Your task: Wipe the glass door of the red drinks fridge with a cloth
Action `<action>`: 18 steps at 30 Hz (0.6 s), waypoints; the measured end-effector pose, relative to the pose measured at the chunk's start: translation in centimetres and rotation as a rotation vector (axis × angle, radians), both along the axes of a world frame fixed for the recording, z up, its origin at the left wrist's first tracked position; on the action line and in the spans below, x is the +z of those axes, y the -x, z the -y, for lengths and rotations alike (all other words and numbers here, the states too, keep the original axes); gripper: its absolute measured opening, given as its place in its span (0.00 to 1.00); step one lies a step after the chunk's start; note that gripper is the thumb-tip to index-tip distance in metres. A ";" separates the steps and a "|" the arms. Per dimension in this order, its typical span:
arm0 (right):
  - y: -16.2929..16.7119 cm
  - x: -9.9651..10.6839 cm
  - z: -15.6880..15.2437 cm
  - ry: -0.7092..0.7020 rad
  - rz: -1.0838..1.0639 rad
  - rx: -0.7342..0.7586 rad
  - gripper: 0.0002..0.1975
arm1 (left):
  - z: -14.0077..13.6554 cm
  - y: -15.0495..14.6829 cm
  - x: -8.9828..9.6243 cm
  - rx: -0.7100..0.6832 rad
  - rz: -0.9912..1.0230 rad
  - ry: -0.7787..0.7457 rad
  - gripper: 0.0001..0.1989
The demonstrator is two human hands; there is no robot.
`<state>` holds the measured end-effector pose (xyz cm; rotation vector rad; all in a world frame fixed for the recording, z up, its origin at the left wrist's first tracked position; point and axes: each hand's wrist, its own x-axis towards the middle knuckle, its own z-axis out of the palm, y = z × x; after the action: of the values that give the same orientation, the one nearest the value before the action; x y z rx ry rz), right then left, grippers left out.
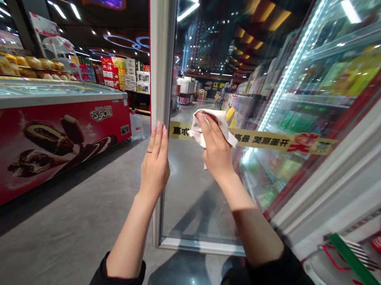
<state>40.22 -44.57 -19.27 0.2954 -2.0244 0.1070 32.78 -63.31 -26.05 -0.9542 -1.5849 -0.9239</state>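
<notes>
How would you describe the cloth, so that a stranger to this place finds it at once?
Start from the glass door, which a yellow printed strip crosses. At that strip, beneath the person's right hand, is the cloth: whitish, crumpled and loose-cornered, unlike the flat, lettered strip.

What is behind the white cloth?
Behind the cloth is the glass with its yellow strip, which shows on both sides. The stretch between is covered by the cloth and right hand; what it says cannot be seen.
</notes>
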 end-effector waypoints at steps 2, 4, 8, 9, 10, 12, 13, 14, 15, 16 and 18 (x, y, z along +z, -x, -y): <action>0.2 1.2 -0.1 0.013 -0.003 -0.017 0.46 | -0.4 -0.3 0.7 0.004 -0.029 0.016 0.40; 0.6 1.7 0.2 -0.014 0.015 0.000 0.47 | -0.9 -0.5 1.4 -0.011 -0.045 0.039 0.39; -0.2 -0.2 -0.6 -0.123 0.101 0.091 0.49 | -1.6 -0.1 2.5 -0.050 -0.045 0.042 0.38; -0.7 -0.9 -1.3 -0.144 0.121 0.109 0.49 | -1.7 0.0 2.5 -0.049 -0.056 0.043 0.38; -1.2 -1.4 -2.1 -0.152 0.134 0.115 0.50 | -1.8 0.2 2.5 -0.042 -0.073 0.049 0.38; -2.2 -1.8 -3.9 -0.119 0.110 0.083 0.50 | -1.7 0.6 2.4 -0.018 -0.110 0.067 0.39; -2.4 -1.6 -4.7 -0.081 0.074 0.052 0.50 | -1.7 0.8 2.4 -0.004 -0.125 0.079 0.40; -2.5 -1.1 -5.3 -0.039 0.027 0.023 0.50 | -1.6 1.0 2.4 0.011 -0.139 0.091 0.40; -2.4 -0.5 -5.7 0.001 -0.019 -0.003 0.49 | -1.5 1.1 2.4 0.025 -0.152 0.103 0.41; -2.2 0.2 -5.8 0.034 -0.056 -0.023 0.48 | -1.4 1.2 2.4 0.037 -0.165 0.114 0.41; -1.8 1.2 -5.4 0.058 -0.070 -0.030 0.48 | -1.3 1.3 2.4 0.051 -0.185 0.141 0.42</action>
<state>41.99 -39.13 -18.10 0.2293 -1.9522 0.1345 31.51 -62.00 -23.64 -1.0609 -1.5235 -0.6755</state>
